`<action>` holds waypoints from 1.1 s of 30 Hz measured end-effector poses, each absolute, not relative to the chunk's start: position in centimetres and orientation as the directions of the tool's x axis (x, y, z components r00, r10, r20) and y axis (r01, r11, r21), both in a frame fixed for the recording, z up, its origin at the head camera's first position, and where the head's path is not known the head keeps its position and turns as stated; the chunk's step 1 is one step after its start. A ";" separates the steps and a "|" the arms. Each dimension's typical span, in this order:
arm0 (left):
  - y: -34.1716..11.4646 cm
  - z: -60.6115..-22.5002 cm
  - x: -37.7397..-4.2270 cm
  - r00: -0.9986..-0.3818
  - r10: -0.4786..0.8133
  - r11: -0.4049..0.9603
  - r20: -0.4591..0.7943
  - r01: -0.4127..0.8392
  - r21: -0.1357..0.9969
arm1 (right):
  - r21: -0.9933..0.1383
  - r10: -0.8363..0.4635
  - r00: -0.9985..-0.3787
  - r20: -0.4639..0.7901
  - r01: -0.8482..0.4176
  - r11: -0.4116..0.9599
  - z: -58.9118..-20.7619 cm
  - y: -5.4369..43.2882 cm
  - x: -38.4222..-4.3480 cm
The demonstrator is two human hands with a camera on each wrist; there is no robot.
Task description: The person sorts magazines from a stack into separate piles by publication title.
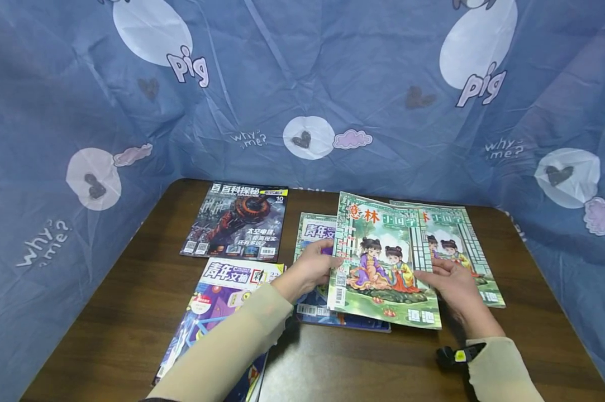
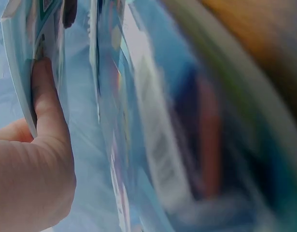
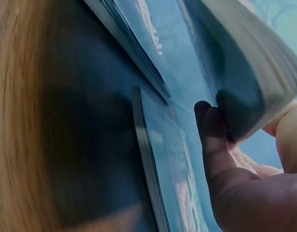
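Observation:
Both hands hold a green magazine (image 1: 382, 251) with two drawn figures on its cover, raised above the table. My left hand (image 1: 309, 271) grips its left edge, the thumb on the cover side. At the opposite edge, my right hand (image 1: 455, 285) pinches it between thumb and fingers; in the right wrist view the magazine's page edges (image 3: 283, 63) show thick between them. Beneath the held magazine lies a blue-purple magazine (image 1: 319, 318), partly covered. Just behind my right hand, another green magazine (image 1: 483, 268) with the same cover rests on the table.
A dark magazine (image 1: 237, 223) lies at the back left of the brown table (image 1: 332, 368). In front of it is a purple magazine (image 1: 217, 296), partly hidden by my left sleeve. A blue printed cloth (image 1: 262, 84) hangs behind and at both sides.

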State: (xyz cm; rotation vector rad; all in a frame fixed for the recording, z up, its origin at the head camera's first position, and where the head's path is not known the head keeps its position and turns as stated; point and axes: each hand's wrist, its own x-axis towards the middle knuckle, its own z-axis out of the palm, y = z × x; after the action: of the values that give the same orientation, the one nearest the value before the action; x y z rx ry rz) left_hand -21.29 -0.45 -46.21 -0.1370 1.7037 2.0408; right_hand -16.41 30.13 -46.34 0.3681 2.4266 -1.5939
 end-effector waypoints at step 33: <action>12.1 -45.0 -23.5 -0.907 0.225 0.063 -0.357 -0.352 0.934 | -0.882 0.445 -0.857 -0.260 0.399 0.251 -46.2 37.5 -16.9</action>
State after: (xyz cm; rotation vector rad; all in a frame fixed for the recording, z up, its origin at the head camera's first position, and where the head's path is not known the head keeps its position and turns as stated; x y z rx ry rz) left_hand -23.46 12.12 -44.97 -0.1265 1.9391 1.8983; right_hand -16.89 37.53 -46.25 0.8500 2.5184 -1.7532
